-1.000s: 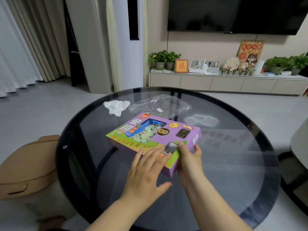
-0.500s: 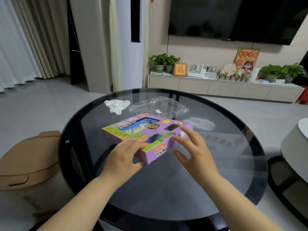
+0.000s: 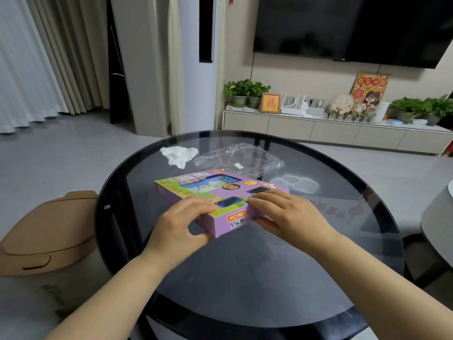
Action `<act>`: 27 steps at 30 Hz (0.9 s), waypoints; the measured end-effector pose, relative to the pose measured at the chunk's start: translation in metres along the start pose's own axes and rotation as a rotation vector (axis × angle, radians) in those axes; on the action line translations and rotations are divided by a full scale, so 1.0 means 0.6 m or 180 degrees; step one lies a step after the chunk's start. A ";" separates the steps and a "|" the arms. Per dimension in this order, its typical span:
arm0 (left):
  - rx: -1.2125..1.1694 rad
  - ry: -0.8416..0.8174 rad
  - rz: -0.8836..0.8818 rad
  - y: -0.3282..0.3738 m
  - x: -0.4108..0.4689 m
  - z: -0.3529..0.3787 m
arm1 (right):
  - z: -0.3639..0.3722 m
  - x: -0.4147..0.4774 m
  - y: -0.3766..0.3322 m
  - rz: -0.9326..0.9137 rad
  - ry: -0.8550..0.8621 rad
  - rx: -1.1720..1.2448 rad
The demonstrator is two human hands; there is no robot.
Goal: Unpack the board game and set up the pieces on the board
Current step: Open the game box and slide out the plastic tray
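Taking the person's own edge of the round glass table (image 3: 245, 278) as six o'clock, two bare forearms reach in from about five and seven o'clock. They meet at the near end of the game box (image 3: 235, 223). The box lies flat and closed on the glass close to the table's centre, its long axis running roughly from four to ten o'clock.

The left hand (image 3: 179, 224) grips the near left corner, with its fingers curled over the top face and its thumb pressing the side below. The right hand (image 3: 289, 217) holds the near right end the same way. Its fingers lie over the top beside a small dark window (image 3: 229, 201), and its thumb is against the purple end face, which bears an orange logo.

Further along the top, a larger window (image 3: 208, 184) shows pale pieces, too blurred to tell apart.

Beyond the box, toward twelve o'clock, a crumpled clear plastic wrapper (image 3: 240, 160) lies on the glass. Just beside it, at eleven o'clock, lies a crumpled white tissue (image 3: 179, 154).

Off the table at nine o'clock sits a tan rounded object (image 3: 46, 231), low by the floor.

Far back, from twelve to two o'clock, a low pale cabinet (image 3: 331, 133) runs along the wall. It carries potted plants (image 3: 245, 90) and a small framed picture (image 3: 270, 103), and a dark television (image 3: 355, 28) hangs above it. At ten o'clock hang long curtains (image 3: 36, 57)
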State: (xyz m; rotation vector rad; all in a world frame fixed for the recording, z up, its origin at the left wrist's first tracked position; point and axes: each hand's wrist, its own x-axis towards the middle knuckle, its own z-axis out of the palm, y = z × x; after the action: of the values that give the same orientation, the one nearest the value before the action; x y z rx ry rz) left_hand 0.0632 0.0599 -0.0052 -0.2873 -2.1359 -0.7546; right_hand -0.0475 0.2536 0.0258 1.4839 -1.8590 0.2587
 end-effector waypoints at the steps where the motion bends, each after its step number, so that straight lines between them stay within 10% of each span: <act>1: 0.0012 0.0015 0.0002 0.000 0.000 -0.002 | 0.000 0.001 0.000 -0.0039 0.0020 -0.0037; 27: 0.0074 0.0426 -0.0301 0.006 0.020 -0.034 | -0.010 0.070 -0.002 -0.0296 0.0113 -0.0441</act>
State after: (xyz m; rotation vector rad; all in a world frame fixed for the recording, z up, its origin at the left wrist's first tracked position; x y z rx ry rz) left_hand 0.0703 0.0500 0.0155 -0.1206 -2.0414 -0.7806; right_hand -0.0466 0.2248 0.0569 1.4566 -1.7383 0.1088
